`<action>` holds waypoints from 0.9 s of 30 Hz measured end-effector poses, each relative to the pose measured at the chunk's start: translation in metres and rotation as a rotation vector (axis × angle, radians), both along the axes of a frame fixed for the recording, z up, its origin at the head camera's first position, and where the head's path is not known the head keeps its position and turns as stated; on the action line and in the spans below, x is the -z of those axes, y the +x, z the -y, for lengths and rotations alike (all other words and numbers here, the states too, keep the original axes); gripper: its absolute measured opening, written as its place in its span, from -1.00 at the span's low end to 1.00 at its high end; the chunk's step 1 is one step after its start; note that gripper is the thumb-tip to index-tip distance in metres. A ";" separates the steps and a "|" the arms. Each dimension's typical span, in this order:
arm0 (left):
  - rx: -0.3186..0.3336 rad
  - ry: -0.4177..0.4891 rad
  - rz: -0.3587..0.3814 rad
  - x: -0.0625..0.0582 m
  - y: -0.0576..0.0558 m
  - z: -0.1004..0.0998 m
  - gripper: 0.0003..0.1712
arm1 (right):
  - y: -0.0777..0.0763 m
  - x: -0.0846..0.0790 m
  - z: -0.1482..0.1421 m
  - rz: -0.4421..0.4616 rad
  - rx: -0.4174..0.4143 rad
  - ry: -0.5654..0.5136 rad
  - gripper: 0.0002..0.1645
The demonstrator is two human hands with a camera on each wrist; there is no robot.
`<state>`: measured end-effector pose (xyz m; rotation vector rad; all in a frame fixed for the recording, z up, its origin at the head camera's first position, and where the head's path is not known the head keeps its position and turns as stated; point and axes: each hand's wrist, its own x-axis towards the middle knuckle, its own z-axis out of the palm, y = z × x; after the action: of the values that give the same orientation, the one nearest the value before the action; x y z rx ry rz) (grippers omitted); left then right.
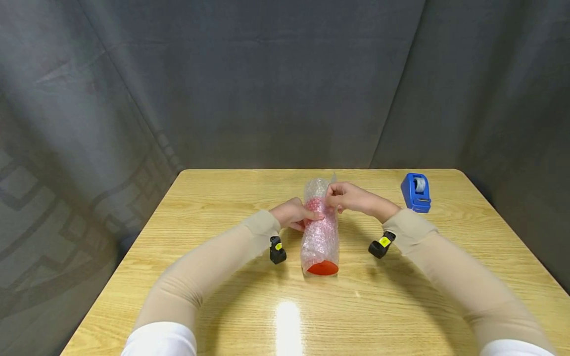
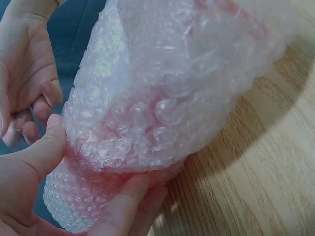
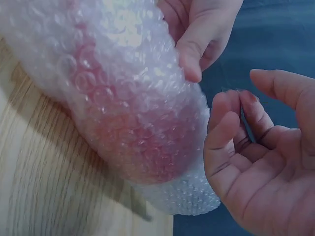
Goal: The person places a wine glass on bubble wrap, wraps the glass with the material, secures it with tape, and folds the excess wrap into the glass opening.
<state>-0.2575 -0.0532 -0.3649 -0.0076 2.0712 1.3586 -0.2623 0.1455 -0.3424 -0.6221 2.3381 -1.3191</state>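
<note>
A red object (image 1: pixel 323 268) wrapped in clear bubble wrap (image 1: pixel 319 242) lies lengthwise on the table, its flat red end facing me. My left hand (image 1: pixel 295 213) holds the roll from the left side, thumb on top and fingers low against the wrap. In the left wrist view, the left fingers (image 2: pixel 123 206) press the bubble wrap by a fold. My right hand (image 1: pixel 349 198) is at the roll's upper right side. Its curled fingertips (image 3: pixel 225 105) pinch a small clear piece of tape (image 3: pixel 231 90), faintly visible in the right wrist view.
A blue tape dispenser (image 1: pixel 416 193) with a roll of clear tape stands at the back right of the wooden table (image 1: pixel 222 198). Dark grey curtains (image 1: pixel 276 89) hang behind the table and along its sides.
</note>
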 end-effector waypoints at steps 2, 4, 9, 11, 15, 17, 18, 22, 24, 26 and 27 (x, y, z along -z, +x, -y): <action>0.004 0.000 0.000 0.000 0.000 0.000 -0.56 | -0.003 0.003 0.000 0.045 0.008 -0.002 -0.88; 0.009 0.001 0.000 0.001 0.000 0.000 -0.57 | -0.005 0.005 0.000 0.087 0.023 -0.001 -0.87; 0.014 -0.002 -0.002 0.001 -0.001 -0.001 -0.59 | -0.008 0.009 0.002 0.149 0.068 0.020 -0.85; 0.009 -0.003 -0.004 0.001 -0.001 -0.001 -0.59 | -0.008 0.009 0.003 0.160 0.085 0.030 -0.84; 0.003 -0.001 -0.004 0.002 -0.002 -0.001 -0.59 | -0.007 0.007 0.006 0.178 0.108 0.058 -0.81; 0.003 -0.005 -0.004 0.003 -0.002 -0.001 -0.59 | -0.007 0.006 0.007 0.182 0.113 0.075 -0.80; 0.004 -0.006 -0.004 0.002 -0.002 -0.001 -0.59 | -0.007 0.006 0.008 0.180 0.118 0.085 -0.80; 0.008 0.003 -0.002 0.002 -0.001 -0.001 -0.59 | -0.006 0.007 0.009 0.152 0.132 0.134 -0.76; 0.011 0.010 -0.005 0.002 -0.001 0.000 -0.60 | -0.006 0.008 0.009 0.128 0.141 0.162 -0.73; 0.017 0.014 -0.009 0.002 0.000 0.000 -0.61 | -0.006 0.010 0.009 0.112 0.150 0.178 -0.70; 0.020 0.015 -0.012 0.002 0.000 0.000 -0.61 | -0.006 0.010 0.009 0.102 0.153 0.186 -0.69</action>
<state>-0.2579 -0.0537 -0.3671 0.0271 2.0655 1.3649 -0.2685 0.1369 -0.3529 -0.3173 2.4277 -1.1479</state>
